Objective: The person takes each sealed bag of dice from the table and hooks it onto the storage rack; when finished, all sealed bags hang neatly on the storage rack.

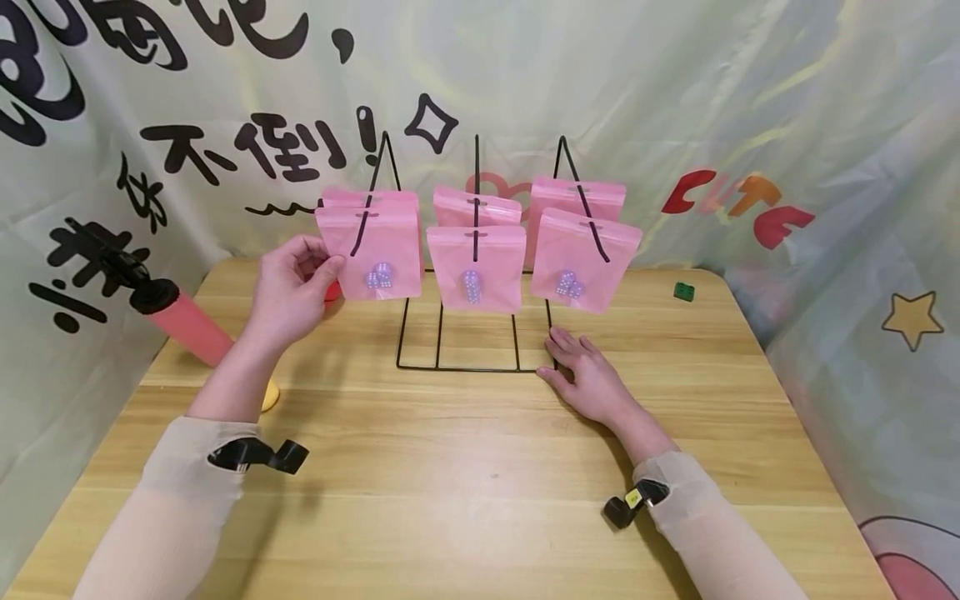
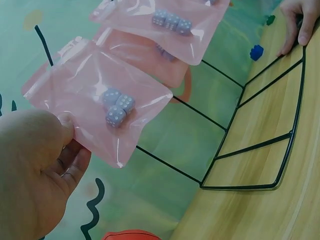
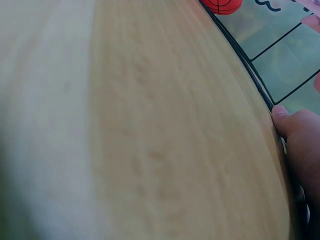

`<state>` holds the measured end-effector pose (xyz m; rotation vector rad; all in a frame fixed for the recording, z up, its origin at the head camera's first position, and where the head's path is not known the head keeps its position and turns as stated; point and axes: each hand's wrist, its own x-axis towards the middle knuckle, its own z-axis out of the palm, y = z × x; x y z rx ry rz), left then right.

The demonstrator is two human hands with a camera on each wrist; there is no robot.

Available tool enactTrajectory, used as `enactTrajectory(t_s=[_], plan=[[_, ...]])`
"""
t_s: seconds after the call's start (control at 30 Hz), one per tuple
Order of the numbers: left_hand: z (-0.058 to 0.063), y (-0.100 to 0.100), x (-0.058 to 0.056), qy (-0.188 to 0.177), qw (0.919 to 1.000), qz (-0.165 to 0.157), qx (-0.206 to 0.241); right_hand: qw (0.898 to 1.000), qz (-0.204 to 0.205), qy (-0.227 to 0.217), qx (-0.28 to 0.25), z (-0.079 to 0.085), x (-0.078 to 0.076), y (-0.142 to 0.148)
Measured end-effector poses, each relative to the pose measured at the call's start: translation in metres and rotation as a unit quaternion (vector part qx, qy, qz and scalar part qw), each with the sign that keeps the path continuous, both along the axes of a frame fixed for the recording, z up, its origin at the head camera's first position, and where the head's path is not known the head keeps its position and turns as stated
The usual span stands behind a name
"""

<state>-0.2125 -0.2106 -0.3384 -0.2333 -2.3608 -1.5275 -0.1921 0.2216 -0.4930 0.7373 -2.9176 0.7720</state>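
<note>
My left hand pinches the left edge of a pink zip bag holding purple dice. This bag hangs at the front of the left hook of a black wire rack. Two more front bags, a middle one and a right one, also contain dice, and further pink bags hang behind all three. With fingers and thumb extended, my right hand rests on the front right corner of the rack's base; in the right wrist view its thumb touches the corner wire.
On the left of the wooden table lies a pink pump with a black handle. A red ball and a yellow object are partly hidden by my left arm. A small green block sits back right, near a blue one.
</note>
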Motion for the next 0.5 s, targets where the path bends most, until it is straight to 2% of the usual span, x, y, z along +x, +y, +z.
enactTrajectory(t_s=[0.27, 0.37, 0.5], plan=[[-0.005, -0.009, 0.002, 0.01, 0.9999, 0.004, -0.001, 1.0, 0.0, -0.007, 0.0, -0.003, 0.0, 0.001], [-0.006, -0.012, 0.007, 0.015, 0.9999, 0.006, 0.005, 1.0, 0.0, -0.007, -0.001, -0.003, 0.0, 0.002], [-0.007, -0.015, 0.017, 0.023, 0.9997, 0.009, -0.009, 1.0, 0.001, -0.006, 0.0, -0.003, 0.001, 0.004]])
